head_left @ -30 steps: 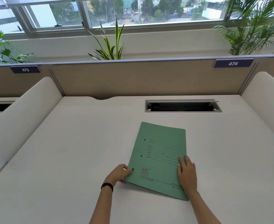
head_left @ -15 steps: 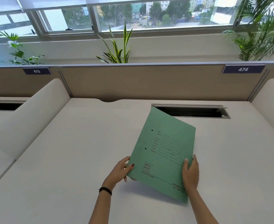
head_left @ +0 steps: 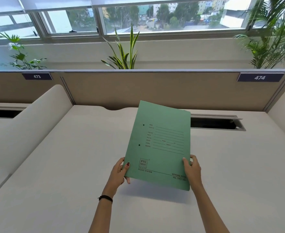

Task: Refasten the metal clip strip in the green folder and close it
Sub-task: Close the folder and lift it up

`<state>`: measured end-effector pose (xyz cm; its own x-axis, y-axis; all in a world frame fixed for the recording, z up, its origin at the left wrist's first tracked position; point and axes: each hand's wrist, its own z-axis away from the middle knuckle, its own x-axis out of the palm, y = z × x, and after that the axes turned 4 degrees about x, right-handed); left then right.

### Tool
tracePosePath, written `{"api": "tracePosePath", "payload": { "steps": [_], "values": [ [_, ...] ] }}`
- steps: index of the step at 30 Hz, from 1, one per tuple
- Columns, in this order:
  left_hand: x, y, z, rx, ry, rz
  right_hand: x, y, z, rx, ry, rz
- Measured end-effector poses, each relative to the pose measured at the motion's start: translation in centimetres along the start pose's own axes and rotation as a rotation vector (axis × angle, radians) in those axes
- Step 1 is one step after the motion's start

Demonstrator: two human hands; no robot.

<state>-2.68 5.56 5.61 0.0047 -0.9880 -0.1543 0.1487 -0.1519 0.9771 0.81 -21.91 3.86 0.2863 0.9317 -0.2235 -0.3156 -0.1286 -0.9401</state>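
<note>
The green folder [head_left: 162,148] is closed and held up off the white desk [head_left: 71,165], tilted with its printed front cover facing me. My left hand [head_left: 119,172] grips its lower left corner, thumb on the cover. My right hand [head_left: 193,170] grips its lower right edge. Two small holes show near the folder's left edge. The metal clip strip is inside and hidden from view.
A cable slot [head_left: 217,123] with its lid raised lies in the desk behind the folder. Curved white dividers [head_left: 29,125] rise on the left and right. A beige partition [head_left: 155,88] with labels 473 and 474 stands at the back, plants behind it.
The folder lay flat on the desk under both hands; both hands have now lifted it and tilted it upright toward me, farther from the desk surface.
</note>
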Motion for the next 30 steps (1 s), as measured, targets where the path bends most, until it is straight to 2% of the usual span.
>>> {"api": "tracePosePath", "payload": {
  "steps": [2,4,9,12,17,30],
  "values": [
    [-0.2,-0.1,0.0,0.017,0.046,0.020,0.1,-0.4,0.1,0.032,-0.068,-0.021],
    [-0.6,-1.7,-3.7,-0.033,0.103,0.062,2.3,-1.0,-3.6,0.067,-0.127,0.058],
    [-2.4,-1.3,-6.4,-0.010,0.228,0.123,4.6,-3.7,-5.2,0.062,-0.264,0.197],
    [-3.1,-2.1,-8.6,-0.053,0.286,0.117,6.3,-3.8,-7.3,0.103,-0.351,0.293],
    [-4.4,-3.9,-11.3,-0.147,0.314,0.053,9.1,-3.6,-9.6,0.161,-0.374,0.448],
    [-6.2,-5.6,-17.2,-0.250,0.388,0.053,12.7,-2.6,-12.7,0.285,-0.372,0.364]
  ]
}}
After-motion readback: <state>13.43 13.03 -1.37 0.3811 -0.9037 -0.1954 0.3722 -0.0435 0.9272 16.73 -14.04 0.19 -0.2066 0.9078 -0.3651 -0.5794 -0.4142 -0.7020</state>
